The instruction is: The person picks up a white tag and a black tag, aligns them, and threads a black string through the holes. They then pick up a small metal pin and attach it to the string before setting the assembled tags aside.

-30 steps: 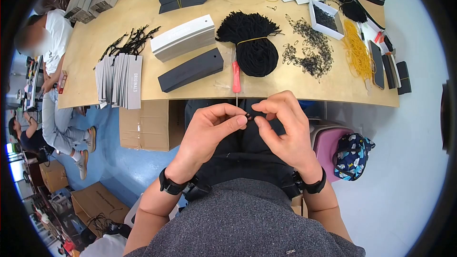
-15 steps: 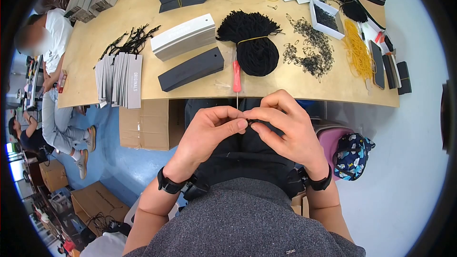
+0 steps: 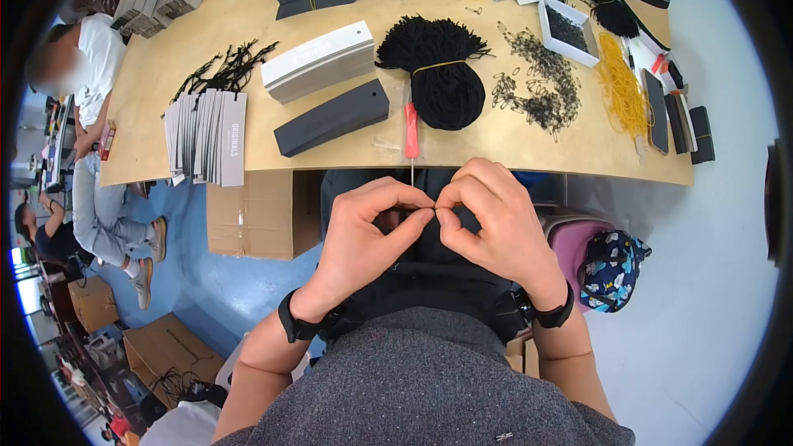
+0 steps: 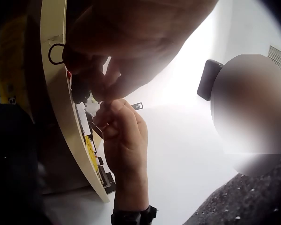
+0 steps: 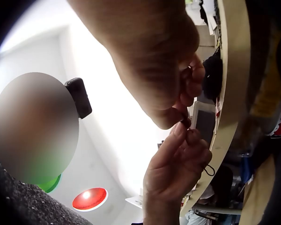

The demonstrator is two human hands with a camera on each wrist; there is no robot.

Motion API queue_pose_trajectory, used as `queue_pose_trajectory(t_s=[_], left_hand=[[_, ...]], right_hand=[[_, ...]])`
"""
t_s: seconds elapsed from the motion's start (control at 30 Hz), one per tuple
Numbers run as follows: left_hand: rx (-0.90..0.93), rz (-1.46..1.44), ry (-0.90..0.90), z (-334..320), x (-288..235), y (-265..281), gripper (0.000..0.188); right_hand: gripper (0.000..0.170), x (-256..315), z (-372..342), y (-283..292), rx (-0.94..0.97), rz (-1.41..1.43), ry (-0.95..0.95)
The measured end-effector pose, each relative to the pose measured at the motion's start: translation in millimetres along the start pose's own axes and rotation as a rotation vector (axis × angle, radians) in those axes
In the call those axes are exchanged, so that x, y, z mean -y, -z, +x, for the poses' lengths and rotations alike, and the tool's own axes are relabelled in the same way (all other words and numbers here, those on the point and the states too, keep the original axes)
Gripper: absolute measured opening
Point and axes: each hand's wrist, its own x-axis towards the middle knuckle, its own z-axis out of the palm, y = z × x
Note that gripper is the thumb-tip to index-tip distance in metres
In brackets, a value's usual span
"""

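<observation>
Both hands meet fingertip to fingertip in front of the table edge, above the lap. My left hand [image 3: 368, 219] pinches a thin black cord between thumb and forefinger. A loop of that cord [image 5: 214, 169] sticks out beside the left hand in the right wrist view. My right hand [image 3: 496, 223] has thumb and forefinger pinched at the same spot, where a small dark bit of cord shows between the fingertips; most of it is hidden. Just beyond the hands, a red-handled tool [image 3: 411, 132] lies with its thin metal shaft jutting past the table edge.
On the table [image 3: 512, 153] lie a bundle of black cords [image 3: 446, 95], stacks of white tags [image 3: 318, 66] and dark tags [image 3: 330, 120], strung tags [image 3: 206, 136], scattered small pins [image 3: 541, 87], yellow bands [image 3: 621, 87] and a phone [image 3: 654, 111]. A cardboard box [image 3: 248, 215] stands below.
The right hand has moved left from beside the left hand, and its fingertips now meet the left ones at the cord. Things on the table look unmoved.
</observation>
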Motion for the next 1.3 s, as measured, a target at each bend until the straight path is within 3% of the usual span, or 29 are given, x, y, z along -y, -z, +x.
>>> queue_pose_trajectory(t_s=[0.1,0.17,0.2,0.27,0.37,1.03,1.3], left_hand=[[0.018,0.128,-0.043,2,-1,5,0.009],[0.053,-0.184,0.245,1,2,6,0.008],[0.053,-0.184,0.244,2,3,5,0.008],[0.034,-0.528,0.294,3,5,4,0.009],[0.073,-0.659,0.369,3,8,8,0.01],[0.081,-0.555,0.343,2,9,8,0.016],[0.117,-0.623,0.374,3,5,11,0.015]], right_hand=[[0.019,0,-1,-1,0.01,0.006,-0.011],[0.021,-4,-4,-5,-0.058,0.045,-0.037],[0.021,-2,-4,-5,-0.058,0.045,-0.037],[0.023,4,-4,-2,-0.157,0.063,-0.107],[0.023,10,-9,2,-0.128,0.076,-0.061],[0.017,7,-6,-8,-0.069,0.159,-0.171],[0.014,0,-7,-4,-0.036,0.454,-0.28]])
